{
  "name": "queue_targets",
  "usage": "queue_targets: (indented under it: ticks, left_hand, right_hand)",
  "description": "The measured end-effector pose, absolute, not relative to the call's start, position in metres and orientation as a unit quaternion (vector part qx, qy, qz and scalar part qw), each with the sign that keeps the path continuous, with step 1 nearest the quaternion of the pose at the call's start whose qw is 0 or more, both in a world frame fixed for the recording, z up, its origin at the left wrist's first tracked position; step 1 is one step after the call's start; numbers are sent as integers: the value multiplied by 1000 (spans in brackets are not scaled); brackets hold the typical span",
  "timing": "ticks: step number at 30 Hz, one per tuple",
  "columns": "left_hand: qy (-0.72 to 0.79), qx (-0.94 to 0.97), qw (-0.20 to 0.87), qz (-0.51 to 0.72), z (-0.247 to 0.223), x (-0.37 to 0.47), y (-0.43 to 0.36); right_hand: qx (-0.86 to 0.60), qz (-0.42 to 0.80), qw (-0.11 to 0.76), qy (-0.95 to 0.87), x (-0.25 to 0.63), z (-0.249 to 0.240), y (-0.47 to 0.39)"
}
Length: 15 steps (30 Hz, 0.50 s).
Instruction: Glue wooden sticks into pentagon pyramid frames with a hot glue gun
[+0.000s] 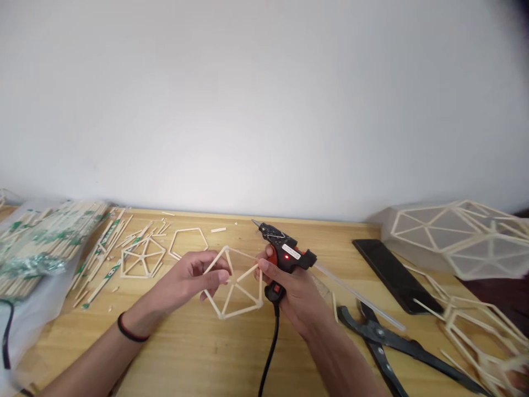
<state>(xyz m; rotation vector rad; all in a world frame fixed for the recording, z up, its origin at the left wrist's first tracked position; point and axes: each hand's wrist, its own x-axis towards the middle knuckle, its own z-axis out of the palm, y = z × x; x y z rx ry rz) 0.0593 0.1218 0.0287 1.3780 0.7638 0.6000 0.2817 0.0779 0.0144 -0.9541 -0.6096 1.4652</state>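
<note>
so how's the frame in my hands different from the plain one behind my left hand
The held frame has inner spokes; the plain frame is just an outline. The held frame is between the left hand and right hand; the plain frame lies on the table. Both use pale sticks.

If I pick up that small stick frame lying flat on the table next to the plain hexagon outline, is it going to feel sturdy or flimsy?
The spoked frame will probably feel very light, being thin sticks around open gaps. It looks stiff, but its joints may snap if squeezed.
</note>
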Motion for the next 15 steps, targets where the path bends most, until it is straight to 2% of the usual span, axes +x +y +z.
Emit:
queue_targets:
  ticks: [7,15]
  left_hand:
    - [402,578,658,269,20,63,115]
    - [400,532,696,269,17,64,111]
  right_hand:
    - [-466,632,570,-242,274,7,73]
    - [-513,586,536,-326,279,-1,69]
